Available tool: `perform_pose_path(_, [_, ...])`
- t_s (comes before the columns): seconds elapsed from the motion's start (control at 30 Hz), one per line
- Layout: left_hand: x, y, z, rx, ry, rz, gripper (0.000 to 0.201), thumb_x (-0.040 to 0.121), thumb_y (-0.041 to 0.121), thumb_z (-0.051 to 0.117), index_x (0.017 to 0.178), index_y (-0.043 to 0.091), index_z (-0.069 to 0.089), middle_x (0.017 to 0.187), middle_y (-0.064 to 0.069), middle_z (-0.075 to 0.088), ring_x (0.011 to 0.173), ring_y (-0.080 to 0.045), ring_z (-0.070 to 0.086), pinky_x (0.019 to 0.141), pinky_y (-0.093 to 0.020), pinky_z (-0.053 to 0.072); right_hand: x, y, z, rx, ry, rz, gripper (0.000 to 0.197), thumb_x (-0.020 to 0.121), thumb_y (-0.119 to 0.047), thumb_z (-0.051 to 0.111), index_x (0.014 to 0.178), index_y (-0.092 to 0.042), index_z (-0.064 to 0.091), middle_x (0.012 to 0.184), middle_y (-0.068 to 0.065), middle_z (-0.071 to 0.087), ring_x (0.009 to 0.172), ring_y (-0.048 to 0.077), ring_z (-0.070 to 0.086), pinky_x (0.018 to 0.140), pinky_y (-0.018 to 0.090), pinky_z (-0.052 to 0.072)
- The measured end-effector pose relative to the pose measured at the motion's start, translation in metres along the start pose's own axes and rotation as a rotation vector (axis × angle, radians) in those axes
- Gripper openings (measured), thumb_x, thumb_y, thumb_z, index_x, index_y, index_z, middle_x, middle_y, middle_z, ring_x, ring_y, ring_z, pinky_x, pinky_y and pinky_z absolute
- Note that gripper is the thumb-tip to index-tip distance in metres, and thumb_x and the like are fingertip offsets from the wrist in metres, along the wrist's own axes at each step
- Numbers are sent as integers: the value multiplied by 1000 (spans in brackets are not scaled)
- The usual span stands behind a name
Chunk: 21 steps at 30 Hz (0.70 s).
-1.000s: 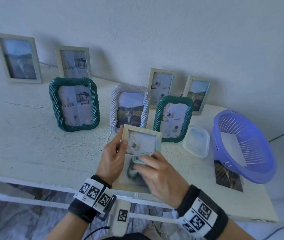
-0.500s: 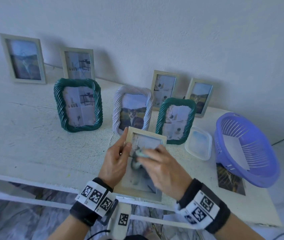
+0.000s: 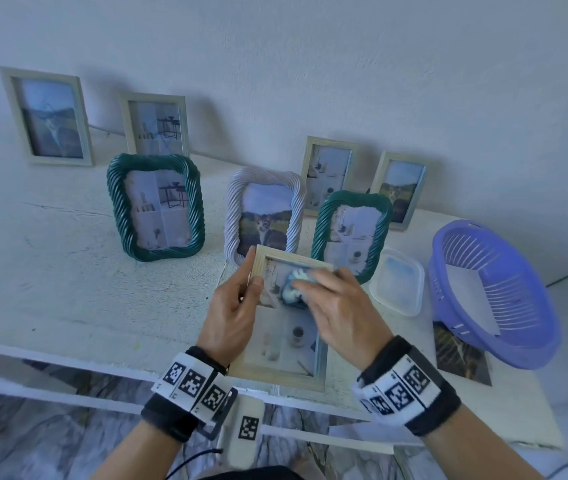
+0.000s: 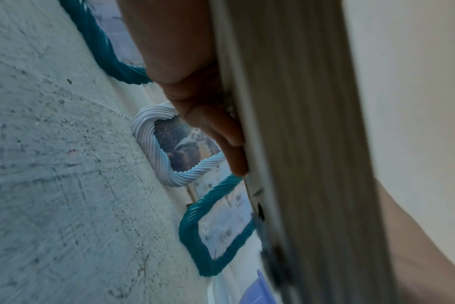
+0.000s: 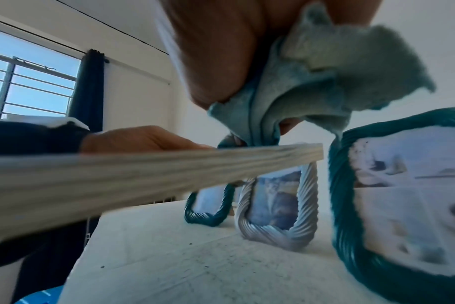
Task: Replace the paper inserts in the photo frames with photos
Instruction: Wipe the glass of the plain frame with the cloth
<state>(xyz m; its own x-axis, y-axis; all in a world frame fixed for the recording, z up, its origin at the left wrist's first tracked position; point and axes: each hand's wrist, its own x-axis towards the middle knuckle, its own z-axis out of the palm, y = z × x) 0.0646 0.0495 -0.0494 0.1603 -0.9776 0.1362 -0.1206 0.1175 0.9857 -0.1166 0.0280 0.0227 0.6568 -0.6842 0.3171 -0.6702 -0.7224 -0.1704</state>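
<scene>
A light wooden photo frame (image 3: 284, 344) is tilted above the table's front edge, with a paper insert behind its glass. My left hand (image 3: 254, 268) grips its left side, thumb on the front and fingers (image 4: 216, 131) behind the frame's edge (image 4: 299, 144). My right hand (image 3: 313, 289) pinches a small pale-blue cloth (image 3: 294, 285) and presses it on the glass near the frame's top. The right wrist view shows the bunched cloth (image 5: 312, 82) touching the frame (image 5: 117, 174). A loose photo (image 3: 459, 355) lies on the table, partly under the basket.
On the white table (image 3: 67, 271) stand two green rope frames (image 3: 156, 206) (image 3: 350, 233) and a white rope frame (image 3: 265, 209). Several wooden frames (image 3: 46, 116) lean on the wall. A purple basket (image 3: 493, 292) and a clear plastic tub (image 3: 396, 282) sit at right.
My right hand has slid the cloth up the glass from the frame's middle to near its top. The left hand keeps its grip on the frame.
</scene>
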Motion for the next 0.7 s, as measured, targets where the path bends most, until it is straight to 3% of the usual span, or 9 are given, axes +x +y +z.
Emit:
perform_pose_path(0.1, [4,-2,1,-12,24,-17,52,98,36,46,148,29,35,71,-6,47,62,-18,41,60,-34,38,4,-7,-3,-26,96,21,32,71,11,75,98,-5,72,93,5,66,81,8,36,70,27,41])
perform_pose_path(0.17, [7,-2,-1,-12,28,-17,51,98,35,46,148,31,35,71,-4,44,62,-17,41,58,-36,41,-9,-20,1,72,37,15,34,74,8,73,103,-10,70,101,1,64,81,1,32,73,21,42])
perform_pose_path(0.27, [8,-1,-4,-1,17,-57,49,101,26,45,148,27,34,68,-18,56,60,-28,48,62,-49,52,-39,-30,8,161,-142,-48,27,85,-3,68,108,-17,67,108,-6,60,84,0,33,79,14,34])
perform_pose_path(0.33, [5,1,0,32,43,-50,48,102,15,44,148,22,35,61,-9,52,56,-17,44,54,-35,45,-51,-25,6,229,-206,-46,23,92,-12,61,112,-19,67,110,-5,58,86,9,43,80,17,37])
perform_pose_path(0.4, [3,2,6,58,59,-17,48,102,14,44,148,23,34,61,-3,42,54,-10,36,53,-27,35,-57,-16,-1,329,-186,23,25,94,-21,55,116,-20,67,110,-6,58,91,12,50,82,19,41])
perform_pose_path(0.47, [4,1,9,47,83,-21,49,102,15,43,148,26,32,61,-1,34,52,-7,31,50,-22,30,-62,-4,-14,426,-93,140,29,93,-24,54,118,-18,67,109,-9,59,95,6,54,83,17,45])
perform_pose_path(0.6, [8,0,10,-48,103,-75,48,101,28,44,148,31,34,81,-6,59,69,-19,52,67,-32,47,-72,41,-31,393,93,347,28,90,-13,60,117,-17,67,108,-8,62,96,3,59,83,10,44])
perform_pose_path(0.67, [8,6,15,-60,133,-92,47,103,17,42,148,24,35,83,-5,62,68,-15,52,64,-22,48,-76,70,-24,261,88,465,29,90,-8,61,119,-13,66,108,-2,62,96,12,61,84,11,41])
perform_pose_path(0.7, [8,9,19,-62,145,-93,47,102,13,42,148,23,36,84,-3,63,67,-11,53,62,-19,48,-77,85,-17,196,65,536,31,89,-7,61,120,-10,64,110,4,61,98,19,61,84,16,42])
